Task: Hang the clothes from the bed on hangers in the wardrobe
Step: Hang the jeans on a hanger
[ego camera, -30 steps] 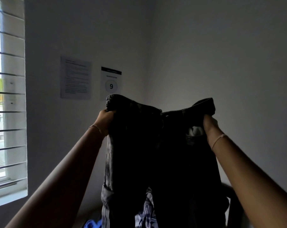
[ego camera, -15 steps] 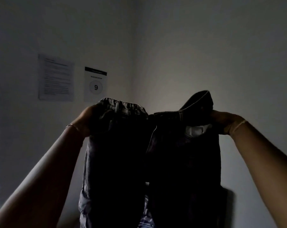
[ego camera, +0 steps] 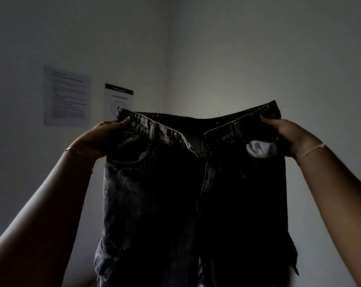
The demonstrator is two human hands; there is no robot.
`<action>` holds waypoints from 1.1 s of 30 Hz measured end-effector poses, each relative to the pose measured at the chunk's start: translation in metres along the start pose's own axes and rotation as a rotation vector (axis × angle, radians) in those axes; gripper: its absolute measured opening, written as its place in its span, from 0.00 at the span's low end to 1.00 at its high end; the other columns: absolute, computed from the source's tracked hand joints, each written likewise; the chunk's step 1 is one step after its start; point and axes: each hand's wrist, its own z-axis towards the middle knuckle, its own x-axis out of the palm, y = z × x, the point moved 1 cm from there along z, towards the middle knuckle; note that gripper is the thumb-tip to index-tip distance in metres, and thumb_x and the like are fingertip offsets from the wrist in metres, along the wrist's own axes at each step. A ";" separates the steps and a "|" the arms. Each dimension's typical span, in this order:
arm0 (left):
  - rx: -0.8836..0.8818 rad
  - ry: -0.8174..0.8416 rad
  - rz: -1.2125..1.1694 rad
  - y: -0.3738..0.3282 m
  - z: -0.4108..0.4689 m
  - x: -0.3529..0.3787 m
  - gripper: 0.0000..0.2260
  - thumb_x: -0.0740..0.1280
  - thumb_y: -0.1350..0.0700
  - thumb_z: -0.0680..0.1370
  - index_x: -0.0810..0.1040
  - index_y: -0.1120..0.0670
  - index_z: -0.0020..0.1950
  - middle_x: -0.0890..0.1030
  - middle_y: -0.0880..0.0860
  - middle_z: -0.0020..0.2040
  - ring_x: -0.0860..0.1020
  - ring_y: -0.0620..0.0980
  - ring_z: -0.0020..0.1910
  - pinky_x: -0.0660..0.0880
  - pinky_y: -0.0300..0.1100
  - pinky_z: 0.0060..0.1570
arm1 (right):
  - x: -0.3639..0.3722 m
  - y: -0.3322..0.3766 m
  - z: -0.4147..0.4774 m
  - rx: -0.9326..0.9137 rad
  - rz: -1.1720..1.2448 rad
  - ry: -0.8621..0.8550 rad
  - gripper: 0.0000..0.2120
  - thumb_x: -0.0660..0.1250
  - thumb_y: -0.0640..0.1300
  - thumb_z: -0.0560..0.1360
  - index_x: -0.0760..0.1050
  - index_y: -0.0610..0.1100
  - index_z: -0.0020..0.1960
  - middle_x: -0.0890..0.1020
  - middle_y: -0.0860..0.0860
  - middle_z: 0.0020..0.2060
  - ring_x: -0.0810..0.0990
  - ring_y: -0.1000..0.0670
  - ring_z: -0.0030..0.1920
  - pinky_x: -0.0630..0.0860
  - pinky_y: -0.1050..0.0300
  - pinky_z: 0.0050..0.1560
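Note:
A pair of dark grey washed jeans hangs in front of me, held up by the waistband and spread flat, front side facing me with the fly open. My left hand grips the left end of the waistband. My right hand grips the right end, beside a white pocket lining that shows. The legs drop out of the bottom of the view. The bed, hangers and wardrobe are not in view.
Behind the jeans is a room corner of pale walls. Two paper notices, a text sheet and a numbered sign, are stuck on the left wall. The room is dim.
My hands have pulled apart, stretching the bunched waistband out flat. The view has swung right, so the window has left the frame.

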 end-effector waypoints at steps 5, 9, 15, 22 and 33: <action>-0.011 -0.102 0.054 0.001 0.002 0.020 0.06 0.68 0.59 0.77 0.79 0.62 0.48 0.83 0.56 0.39 0.82 0.50 0.34 0.80 0.38 0.33 | 0.015 -0.005 0.016 -0.002 -0.191 -0.257 0.13 0.67 0.43 0.77 0.78 0.36 0.57 0.82 0.41 0.47 0.81 0.44 0.40 0.78 0.53 0.39; 0.016 -0.251 0.115 0.020 0.036 0.032 0.12 0.68 0.59 0.76 0.76 0.67 0.53 0.80 0.64 0.48 0.80 0.60 0.46 0.79 0.52 0.50 | 0.044 -0.016 0.034 -0.008 -0.126 -0.393 0.16 0.67 0.40 0.76 0.74 0.33 0.60 0.81 0.36 0.50 0.81 0.42 0.39 0.80 0.47 0.42; 0.063 -0.205 -0.067 0.025 0.050 0.098 0.08 0.68 0.56 0.68 0.77 0.59 0.42 0.81 0.61 0.45 0.81 0.62 0.48 0.78 0.61 0.51 | 0.109 -0.032 0.046 -0.008 -0.083 -0.348 0.17 0.67 0.46 0.77 0.76 0.35 0.59 0.82 0.38 0.51 0.82 0.39 0.48 0.79 0.39 0.52; 0.210 -0.123 -0.042 -0.008 0.031 0.158 0.14 0.71 0.45 0.61 0.80 0.55 0.36 0.84 0.58 0.43 0.83 0.58 0.46 0.80 0.56 0.51 | 0.170 -0.025 0.034 -0.150 -0.232 -0.077 0.25 0.66 0.59 0.66 0.81 0.40 0.51 0.84 0.40 0.47 0.83 0.40 0.48 0.79 0.41 0.54; 0.344 -0.284 0.324 -0.052 0.002 0.163 0.10 0.69 0.52 0.72 0.81 0.59 0.39 0.78 0.53 0.33 0.77 0.54 0.37 0.73 0.39 0.35 | 0.176 -0.008 0.008 -0.358 -0.376 0.275 0.12 0.65 0.31 0.75 0.76 0.33 0.58 0.80 0.41 0.45 0.79 0.48 0.42 0.76 0.61 0.40</action>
